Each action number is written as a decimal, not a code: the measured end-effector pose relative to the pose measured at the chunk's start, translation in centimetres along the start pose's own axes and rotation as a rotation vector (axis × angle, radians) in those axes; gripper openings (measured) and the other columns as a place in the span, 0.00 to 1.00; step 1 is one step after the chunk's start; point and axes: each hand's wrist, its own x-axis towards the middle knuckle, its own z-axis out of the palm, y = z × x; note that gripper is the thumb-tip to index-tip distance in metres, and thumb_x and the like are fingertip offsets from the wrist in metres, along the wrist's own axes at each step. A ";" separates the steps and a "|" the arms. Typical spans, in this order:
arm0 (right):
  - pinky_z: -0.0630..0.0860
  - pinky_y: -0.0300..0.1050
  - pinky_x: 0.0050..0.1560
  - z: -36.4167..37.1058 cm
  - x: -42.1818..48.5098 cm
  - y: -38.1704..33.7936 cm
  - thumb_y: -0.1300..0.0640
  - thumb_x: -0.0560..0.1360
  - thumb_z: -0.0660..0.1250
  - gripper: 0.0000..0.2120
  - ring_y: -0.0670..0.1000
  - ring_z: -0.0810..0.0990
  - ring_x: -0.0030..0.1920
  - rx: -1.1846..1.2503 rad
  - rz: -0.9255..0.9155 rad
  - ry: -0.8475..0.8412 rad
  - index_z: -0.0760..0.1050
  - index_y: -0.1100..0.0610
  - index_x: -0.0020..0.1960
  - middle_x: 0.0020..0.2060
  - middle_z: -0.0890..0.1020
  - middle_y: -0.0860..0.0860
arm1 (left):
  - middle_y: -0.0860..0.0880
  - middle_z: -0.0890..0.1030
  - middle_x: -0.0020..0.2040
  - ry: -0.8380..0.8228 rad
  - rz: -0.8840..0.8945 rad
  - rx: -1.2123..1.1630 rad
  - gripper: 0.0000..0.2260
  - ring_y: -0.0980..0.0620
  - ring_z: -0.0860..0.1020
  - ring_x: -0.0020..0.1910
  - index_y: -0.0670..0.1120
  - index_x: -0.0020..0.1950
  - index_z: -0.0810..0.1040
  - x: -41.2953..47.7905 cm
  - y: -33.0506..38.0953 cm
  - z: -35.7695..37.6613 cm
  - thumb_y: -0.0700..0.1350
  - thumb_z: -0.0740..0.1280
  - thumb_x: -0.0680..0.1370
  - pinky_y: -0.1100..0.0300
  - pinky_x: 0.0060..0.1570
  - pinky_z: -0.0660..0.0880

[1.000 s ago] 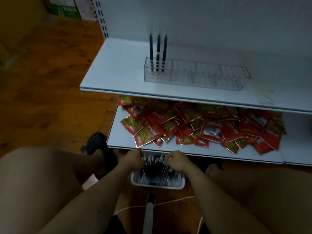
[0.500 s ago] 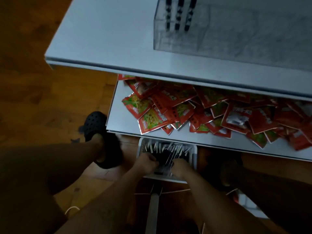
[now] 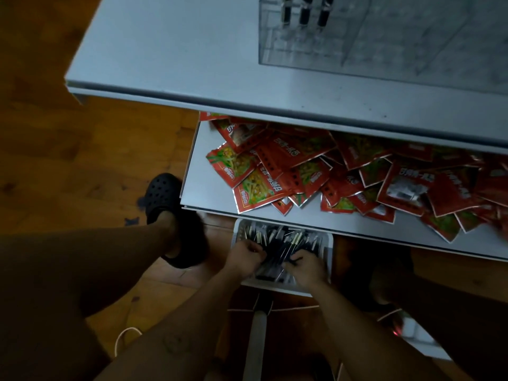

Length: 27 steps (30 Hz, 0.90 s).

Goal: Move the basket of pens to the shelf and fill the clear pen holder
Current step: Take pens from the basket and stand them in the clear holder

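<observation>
A white basket full of black pens sits on the wooden floor, partly tucked under the lower shelf. My left hand and my right hand are both down inside it, fingers curled around pens. At the top, on the upper white shelf, the clear pen holder stands with three black pens in its left end; its top is cut off by the frame.
The lower shelf carries a heap of red snack packets. My foot in a black clog stands left of the basket. A white pole and thin cords lie on the floor between my arms.
The view has tilted down and come closer to the shelves. Both hands have gone from the basket's near rim deeper in among the pens.
</observation>
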 end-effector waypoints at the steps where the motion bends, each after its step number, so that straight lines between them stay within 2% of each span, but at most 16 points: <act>1: 0.74 0.41 0.45 0.1 0.0 0.1 0.52 0.75 0.71 0.14 0.51 0.79 0.45 0.001 -0.015 -0.011 0.77 0.56 0.58 0.50 0.82 0.55 | 0.45 0.79 0.40 -0.003 -0.002 -0.011 0.02 0.52 0.75 0.35 0.43 0.47 0.77 -0.1 -0.1 0.2 0.39 0.69 0.77 0.63 0.29 0.71; 4: 0.71 0.37 0.36 0.7 -0.1 0.8 0.55 0.79 0.65 0.15 0.49 0.78 0.40 -0.037 -0.043 -0.046 0.75 0.55 0.65 0.52 0.83 0.56 | 0.46 0.77 0.40 -0.021 -0.032 -0.003 0.03 0.53 0.74 0.35 0.41 0.50 0.76 -0.1 -0.9 0.6 0.39 0.68 0.77 0.66 0.29 0.70; 6: 0.70 0.37 0.37 1.2 0.0 1.1 0.58 0.80 0.62 0.18 0.53 0.80 0.44 -0.077 -0.058 -0.058 0.73 0.54 0.69 0.56 0.81 0.58 | 0.46 0.76 0.40 -0.036 -0.059 0.009 0.05 0.55 0.72 0.34 0.38 0.53 0.76 0.1 -1.5 0.7 0.36 0.66 0.78 0.70 0.25 0.68; 8: 0.71 0.37 0.38 1.5 0.2 1.1 0.61 0.80 0.61 0.19 0.53 0.78 0.46 -0.088 -0.069 -0.068 0.72 0.55 0.70 0.58 0.80 0.60 | 0.44 0.76 0.42 -0.030 -0.087 0.039 0.07 0.55 0.71 0.35 0.35 0.55 0.76 0.4 -2.2 0.6 0.34 0.65 0.78 0.69 0.26 0.67; 10: 0.75 0.38 0.44 1.4 0.2 0.8 0.63 0.78 0.61 0.17 0.54 0.81 0.48 -0.042 -0.042 -0.010 0.75 0.56 0.66 0.57 0.82 0.59 | 0.44 0.76 0.43 -0.012 -0.117 0.049 0.06 0.55 0.72 0.35 0.37 0.54 0.76 0.5 -2.6 0.7 0.35 0.66 0.77 0.67 0.28 0.67; 12: 0.79 0.43 0.53 1.2 0.2 0.6 0.62 0.77 0.64 0.14 0.56 0.82 0.52 0.007 -0.005 0.085 0.80 0.57 0.60 0.55 0.83 0.57 | 0.45 0.77 0.43 -0.011 -0.124 0.065 0.07 0.54 0.73 0.35 0.39 0.55 0.77 0.4 -2.6 0.9 0.36 0.66 0.77 0.66 0.27 0.68; 13: 0.79 0.45 0.54 1.1 0.1 0.4 0.61 0.76 0.65 0.12 0.56 0.82 0.52 0.026 0.005 0.111 0.82 0.57 0.58 0.54 0.84 0.57 | 0.45 0.77 0.43 -0.018 -0.112 0.076 0.08 0.54 0.73 0.35 0.39 0.56 0.77 0.3 -2.5 1.0 0.36 0.66 0.77 0.66 0.26 0.68; 16: 0.79 0.43 0.49 0.6 -0.6 -0.1 0.59 0.76 0.68 0.08 0.55 0.83 0.47 0.114 0.013 0.153 0.84 0.59 0.50 0.46 0.86 0.56 | 0.44 0.78 0.43 -0.039 -0.059 0.081 0.07 0.54 0.74 0.36 0.39 0.55 0.77 -0.5 -1.1 0.9 0.36 0.65 0.78 0.66 0.26 0.68; 18: 0.78 0.42 0.48 0.2 -1.1 -0.6 0.58 0.75 0.70 0.06 0.54 0.83 0.47 0.198 0.023 0.146 0.84 0.59 0.48 0.44 0.85 0.55 | 0.43 0.79 0.46 -0.024 -0.027 0.062 0.07 0.53 0.75 0.37 0.41 0.55 0.77 -0.7 0.0 0.5 0.38 0.66 0.78 0.66 0.27 0.69; 20: 0.77 0.42 0.47 -0.5 -2.1 -0.8 0.58 0.73 0.72 0.02 0.53 0.82 0.46 0.263 0.015 0.164 0.83 0.57 0.43 0.42 0.84 0.54 | 0.44 0.79 0.42 -0.011 0.017 0.046 0.03 0.53 0.74 0.34 0.42 0.52 0.76 -1.6 1.3 0.1 0.38 0.66 0.78 0.67 0.23 0.69; 21: 0.78 0.43 0.46 -0.8 -2.6 -0.8 0.59 0.72 0.74 0.04 0.53 0.81 0.45 0.287 0.011 0.183 0.81 0.56 0.39 0.40 0.84 0.53 | 0.45 0.77 0.39 -0.007 0.047 0.042 0.01 0.53 0.73 0.31 0.42 0.48 0.76 -2.2 2.2 -0.2 0.37 0.66 0.78 0.68 0.21 0.68; 23: 0.80 0.48 0.45 -1.9 -4.0 -0.9 0.62 0.70 0.75 0.10 0.55 0.81 0.42 0.334 -0.003 0.181 0.77 0.54 0.34 0.34 0.81 0.52 | 0.46 0.75 0.34 -0.014 0.120 0.056 0.04 0.54 0.71 0.27 0.42 0.44 0.75 -3.4 3.7 -0.6 0.36 0.65 0.77 0.69 0.19 0.65; 25: 0.81 0.54 0.44 -3.1 -5.7 -1.2 0.66 0.70 0.73 0.12 0.57 0.81 0.39 0.369 -0.052 0.119 0.77 0.53 0.34 0.33 0.80 0.53 | 0.45 0.75 0.32 -0.043 0.194 0.109 0.05 0.53 0.71 0.26 0.43 0.41 0.76 -5.0 5.6 -1.3 0.37 0.65 0.77 0.68 0.21 0.64; 27: 0.82 0.52 0.40 -4.7 -7.7 -2.2 0.68 0.73 0.70 0.12 0.54 0.80 0.35 0.391 -0.113 0.061 0.79 0.53 0.36 0.34 0.81 0.53 | 0.45 0.77 0.33 -0.078 0.274 0.206 0.06 0.52 0.73 0.27 0.44 0.39 0.77 -6.8 7.7 -2.3 0.39 0.66 0.77 0.67 0.24 0.66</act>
